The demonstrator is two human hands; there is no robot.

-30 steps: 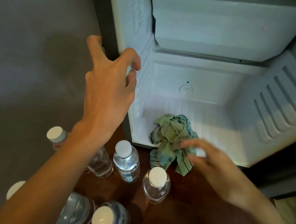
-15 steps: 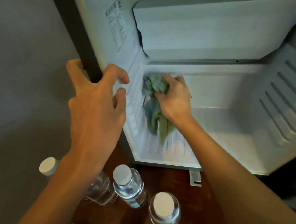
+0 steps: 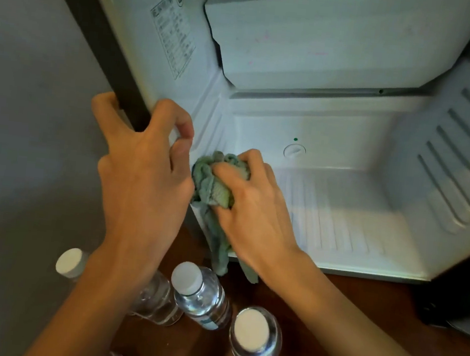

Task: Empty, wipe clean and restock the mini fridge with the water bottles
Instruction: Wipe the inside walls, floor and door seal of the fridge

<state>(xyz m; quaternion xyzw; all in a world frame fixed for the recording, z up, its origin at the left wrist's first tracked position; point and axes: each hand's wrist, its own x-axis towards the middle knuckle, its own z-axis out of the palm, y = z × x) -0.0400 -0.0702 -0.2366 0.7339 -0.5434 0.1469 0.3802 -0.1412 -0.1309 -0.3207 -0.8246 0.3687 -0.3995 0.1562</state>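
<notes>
Head view looks down into the open, emptied fridge, its white ribbed inside bare below the freezer box. A grey wall fills the left, and a brown wooden surface lies in front. The left hand is curled round the dark front edge of the fridge's left side. The right hand clutches a bunched green cloth at the lower left inside corner, hiding much of it; a tail hangs over the sill. Capped water bottles stand outside in front, one partly behind the left forearm. A sticker and a round knob mark the walls.
</notes>
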